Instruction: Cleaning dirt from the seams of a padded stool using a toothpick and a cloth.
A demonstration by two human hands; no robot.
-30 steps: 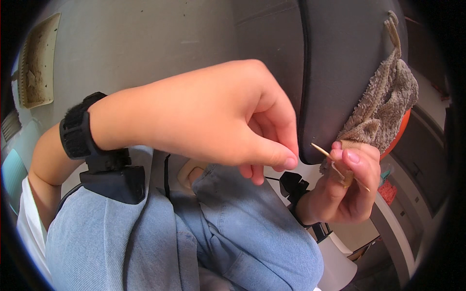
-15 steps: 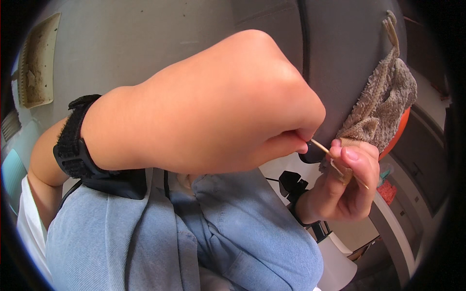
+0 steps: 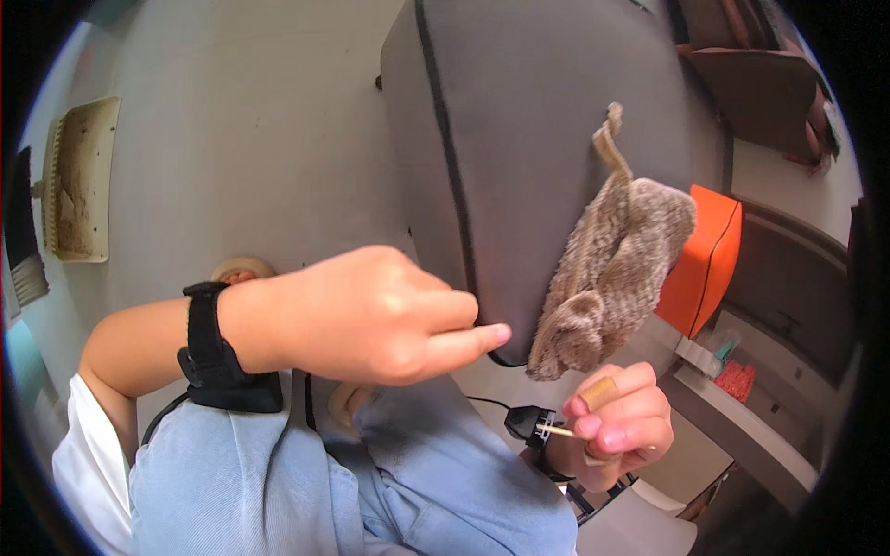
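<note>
A thin wooden stick (image 3: 559,432) is pinched between the thumb and fingers of my right hand (image 3: 623,428), its pale end pointing left. Bandages wrap fingers of that hand. My left hand (image 3: 380,320), back upward, is apart from the stick, in front of the grey padded seat (image 3: 519,139). Its fingers are curled in with one tip sticking out to the right; anything inside them is hidden. A black strap (image 3: 215,343) circles my left wrist. On the seat, just above my right hand, lies a crumpled grey-brown cloth (image 3: 612,269) with a loop.
An orange padded block (image 3: 702,259) stands beyond the cloth. A dirty cream dustpan (image 3: 85,181) is on the floor at far left, near a brush (image 3: 26,278). My jeans-covered legs (image 3: 250,473) fill the lower middle. A red textured item (image 3: 735,380) is at right.
My left hand has drawn away from the stick, back to the left and lower. My right hand keeps the stick and has moved down and left. The view has shifted, showing more of the seat.
</note>
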